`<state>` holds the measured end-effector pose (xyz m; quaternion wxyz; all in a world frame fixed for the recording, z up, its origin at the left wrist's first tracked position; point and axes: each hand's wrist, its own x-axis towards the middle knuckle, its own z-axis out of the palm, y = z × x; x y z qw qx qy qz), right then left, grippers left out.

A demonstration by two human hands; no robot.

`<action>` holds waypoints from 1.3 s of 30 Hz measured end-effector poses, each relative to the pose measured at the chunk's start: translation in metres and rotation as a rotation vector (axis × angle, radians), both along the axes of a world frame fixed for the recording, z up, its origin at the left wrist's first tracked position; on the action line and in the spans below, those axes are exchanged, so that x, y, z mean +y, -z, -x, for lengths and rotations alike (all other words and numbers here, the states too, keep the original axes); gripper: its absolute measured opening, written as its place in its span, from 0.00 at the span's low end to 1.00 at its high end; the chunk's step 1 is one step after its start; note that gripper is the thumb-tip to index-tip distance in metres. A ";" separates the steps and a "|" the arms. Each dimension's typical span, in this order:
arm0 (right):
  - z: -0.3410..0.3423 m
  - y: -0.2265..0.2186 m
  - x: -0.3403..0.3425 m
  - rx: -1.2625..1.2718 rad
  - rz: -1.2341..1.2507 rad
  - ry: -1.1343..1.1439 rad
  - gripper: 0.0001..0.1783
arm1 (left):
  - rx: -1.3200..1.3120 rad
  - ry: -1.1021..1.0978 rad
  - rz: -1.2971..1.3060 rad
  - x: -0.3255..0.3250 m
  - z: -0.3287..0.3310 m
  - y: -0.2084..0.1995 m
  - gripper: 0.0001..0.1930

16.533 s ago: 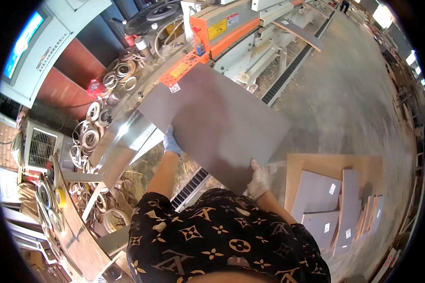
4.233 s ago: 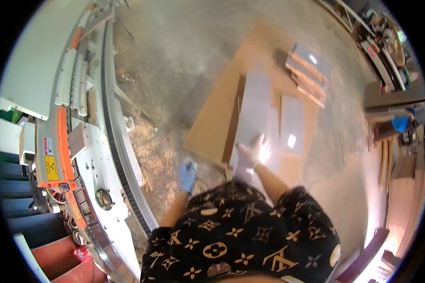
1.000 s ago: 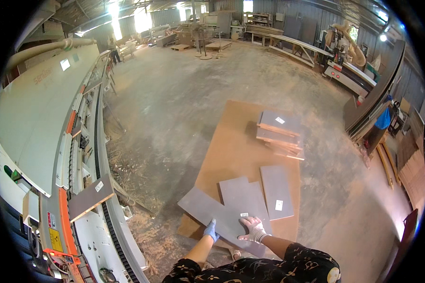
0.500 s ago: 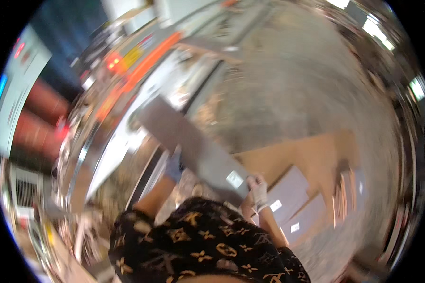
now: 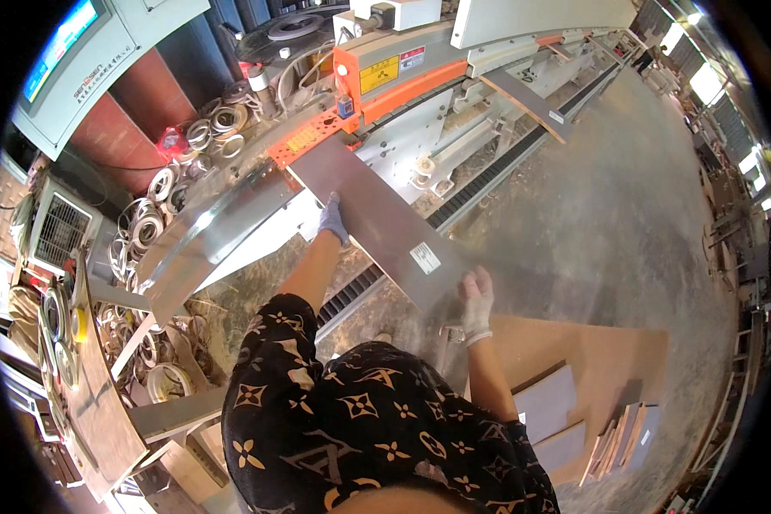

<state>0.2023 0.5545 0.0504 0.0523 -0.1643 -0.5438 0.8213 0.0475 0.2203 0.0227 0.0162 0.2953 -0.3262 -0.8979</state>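
Observation:
A long grey-brown panel (image 5: pixel 377 210) with a white label slants across the middle. Its far end lies at the orange guide (image 5: pixel 304 137) of a long machine. My left hand (image 5: pixel 332 221), in a bluish-grey glove, grips the panel's left edge about midway, with part of the fingers hidden beneath. At the near right corner, my right hand (image 5: pixel 477 304), in a pale glove, is closed on the panel's end with its fingers curled. A second, smaller panel (image 5: pixel 527 101) with a label rests farther along the machine.
On the floor at right, a brown board (image 5: pixel 600 343) bears grey panels (image 5: pixel 546 398) and a stack of narrow pieces (image 5: pixel 621 441). Coils of edge strip (image 5: pixel 150 227) crowd the left. A control cabinet (image 5: pixel 103 60) with a lit screen stands far left. A black conveyor track (image 5: pixel 488 176) runs alongside the machine.
The panel has moved forward, its far end now at the machine's orange guide. Both hands stay on it. My view has turned toward the machine and is sharper.

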 end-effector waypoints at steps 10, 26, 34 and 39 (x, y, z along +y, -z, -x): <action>-0.049 0.025 0.029 -0.288 -0.032 0.077 0.25 | -0.109 -0.113 0.047 0.012 0.034 -0.028 0.23; -0.261 0.051 0.150 -1.417 -0.803 0.531 0.56 | -0.046 0.378 0.311 0.103 0.121 -0.049 0.27; -0.277 0.086 0.217 -1.325 -0.914 0.744 0.57 | 0.483 0.412 0.625 0.176 -0.040 0.030 0.18; -0.261 0.092 0.215 -1.083 -1.135 0.888 0.42 | 0.643 1.041 1.157 0.243 -0.153 0.095 0.12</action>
